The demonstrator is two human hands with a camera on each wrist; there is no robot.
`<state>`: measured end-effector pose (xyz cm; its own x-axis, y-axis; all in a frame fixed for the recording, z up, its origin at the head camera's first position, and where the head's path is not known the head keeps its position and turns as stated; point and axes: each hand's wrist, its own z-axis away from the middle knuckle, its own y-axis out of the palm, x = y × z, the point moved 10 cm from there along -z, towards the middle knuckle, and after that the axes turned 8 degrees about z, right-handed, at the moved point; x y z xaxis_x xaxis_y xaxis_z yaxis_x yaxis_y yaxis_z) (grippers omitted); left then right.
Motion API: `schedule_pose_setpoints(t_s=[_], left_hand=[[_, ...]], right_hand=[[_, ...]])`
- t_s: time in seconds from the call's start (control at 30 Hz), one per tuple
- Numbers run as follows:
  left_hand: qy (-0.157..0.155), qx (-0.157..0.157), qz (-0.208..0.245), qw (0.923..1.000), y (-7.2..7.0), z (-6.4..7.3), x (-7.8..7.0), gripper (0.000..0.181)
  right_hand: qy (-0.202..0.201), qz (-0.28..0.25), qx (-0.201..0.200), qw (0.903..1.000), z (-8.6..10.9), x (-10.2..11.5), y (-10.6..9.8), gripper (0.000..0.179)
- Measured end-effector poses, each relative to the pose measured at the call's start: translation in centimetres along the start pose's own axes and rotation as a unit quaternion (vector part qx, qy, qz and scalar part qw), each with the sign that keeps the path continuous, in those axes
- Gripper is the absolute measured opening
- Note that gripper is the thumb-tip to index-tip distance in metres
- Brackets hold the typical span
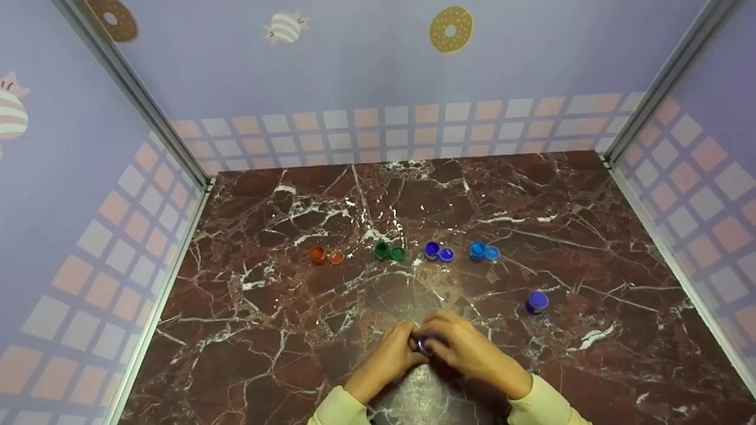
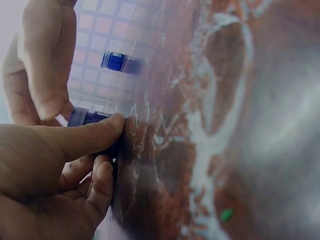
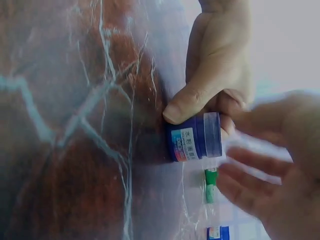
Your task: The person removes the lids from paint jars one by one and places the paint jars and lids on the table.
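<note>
A small dark-blue paint jar (image 3: 187,142) with a printed label stands on the marbled tabletop near its front. My left hand (image 1: 387,354) grips its body, the thumb laid along the label side in the right wrist view. Around the jar's clear-rimmed lid (image 3: 212,134) are the fingers of my right hand (image 1: 469,348), which pinch it from above; they are blurred in the right wrist view. The lid is on the jar. In the head view the fingers cover most of the jar.
Open jars of orange (image 1: 318,255), green (image 1: 382,250), deep blue (image 1: 432,250) and light blue (image 1: 477,251) paint stand in a row, each lid beside its jar. A closed purple-blue jar (image 1: 537,303) stands to the right. Patterned walls (image 1: 378,77) enclose the table's back and sides.
</note>
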<state>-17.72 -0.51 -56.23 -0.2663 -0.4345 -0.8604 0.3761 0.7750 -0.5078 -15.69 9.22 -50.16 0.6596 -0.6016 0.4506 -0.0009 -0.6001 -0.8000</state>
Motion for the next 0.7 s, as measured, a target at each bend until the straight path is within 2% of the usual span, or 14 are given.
schedule_pose_setpoints(t_s=[0.07,0.13,0.23,0.33,0.47,0.7], left_hand=[[0.002,-0.002,0.011,0.9999,0.0,0.0,0.0,0.037],[0.001,-0.004,0.019,0.9998,0.0,0.0,0.0,0.037],[-0.001,-0.005,0.023,0.9997,0.1,0.1,0.1,0.038],[0.002,-0.004,0.021,0.9998,0.1,0.1,0.0,0.038],[0.008,-0.004,0.012,0.9999,0.1,0.1,0.0,0.037],[0.055,-0.023,-0.04,0.9974,-0.2,0.3,-0.8,0.027]], right_hand=[[0.077,0.008,-0.04,0.9962,0.0,-1.5,-0.7,0.016],[0.147,0.014,-0.074,0.9863,0.2,-2.8,-1.2,0.011],[0.21,0.048,-0.087,0.9726,0.5,-3.5,-1.4,0.008],[0.218,0.101,-0.078,0.9675,0.5,-2.8,-1.2,0.015],[0.195,0.175,-0.061,0.9631,0.3,-0.7,-0.4,0.027],[0.174,0.252,-0.035,0.9515,0.1,1.9,1.0,0.037]])
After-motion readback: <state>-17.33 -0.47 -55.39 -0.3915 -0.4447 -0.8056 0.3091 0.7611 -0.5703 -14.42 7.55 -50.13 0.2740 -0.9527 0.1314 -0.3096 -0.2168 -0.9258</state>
